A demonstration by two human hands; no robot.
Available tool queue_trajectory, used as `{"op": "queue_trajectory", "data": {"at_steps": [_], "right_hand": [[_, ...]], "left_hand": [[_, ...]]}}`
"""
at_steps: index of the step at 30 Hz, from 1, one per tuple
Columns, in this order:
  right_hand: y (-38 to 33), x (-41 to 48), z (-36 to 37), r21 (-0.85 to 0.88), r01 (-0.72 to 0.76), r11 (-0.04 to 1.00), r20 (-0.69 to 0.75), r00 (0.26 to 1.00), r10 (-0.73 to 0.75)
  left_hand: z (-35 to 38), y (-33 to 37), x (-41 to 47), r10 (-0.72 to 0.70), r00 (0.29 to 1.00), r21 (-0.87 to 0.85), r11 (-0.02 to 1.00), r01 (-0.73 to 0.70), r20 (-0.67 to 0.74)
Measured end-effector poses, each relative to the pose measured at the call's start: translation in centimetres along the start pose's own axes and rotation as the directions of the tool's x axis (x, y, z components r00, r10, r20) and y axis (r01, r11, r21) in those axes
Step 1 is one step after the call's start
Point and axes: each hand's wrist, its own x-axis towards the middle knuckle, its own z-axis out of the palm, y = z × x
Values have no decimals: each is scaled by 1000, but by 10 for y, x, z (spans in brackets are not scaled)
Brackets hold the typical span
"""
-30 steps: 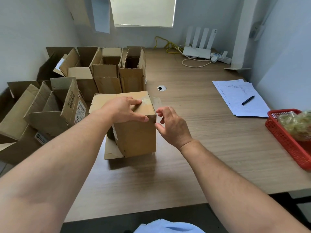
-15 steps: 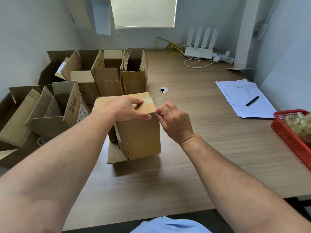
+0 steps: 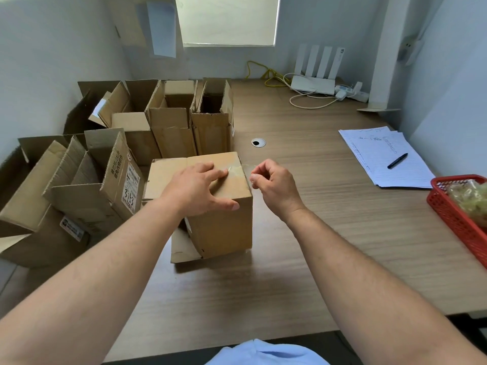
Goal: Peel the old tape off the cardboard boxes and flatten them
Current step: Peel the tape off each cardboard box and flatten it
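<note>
Two hands work on one carton. The left hand (image 3: 197,191) lies spread on top of the small brown cardboard box (image 3: 224,227), fingers pressing the lid and thumb hooked over the near edge to steady it. The right hand (image 3: 276,187) has its fingers curled, thumb and forefinger pinching the free end of the clear tape strip (image 3: 238,170).

Half a second ago that hand was tight against the box's top right edge. Now it has drawn off to the right, just beside the box, and the film stretches from the lid to the fingertips. The peel has begun, though part of the strip looks stuck to the lid; the glare hides how much.

The box stands upright near the middle of the wood-grain worktop (image 3: 316,233), a lower flap splayed at its left foot, not yet flattened. Left and behind wait several open brown cardboard boxes (image 3: 171,127). Far right lie white lined paper sheets (image 3: 382,156) with a black pen (image 3: 397,161), and a red plastic basket (image 3: 453,214) sits at the edge.
</note>
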Motion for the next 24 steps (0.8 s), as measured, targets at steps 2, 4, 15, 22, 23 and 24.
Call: {"op": "queue_trajectory", "data": {"at_steps": [2,4,15,22,23,24], "right_hand": [[5,-1,2,-23,-12,1000,-27,1000,11],[8,0,3,-23,-32,999,-71,997,30],[-14,28,-9,415,-365,834,57,925,376],[-5,29,-23,493,-424,760,-8,871,492],[-6,29,-25,549,-426,719,-7,858,514],[-8,30,-27,591,-404,698,-24,856,516]], "left_hand": [[8,2,-10,19,1000,4,1000,-19,-24],[16,4,-20,41,998,3,999,-41,-37],[24,3,-32,74,995,5,997,-74,-68],[22,5,-32,45,996,-31,998,-48,-82],[22,5,-32,44,996,-35,998,-47,-83],[22,5,-32,41,996,-39,998,-45,-85]]}}
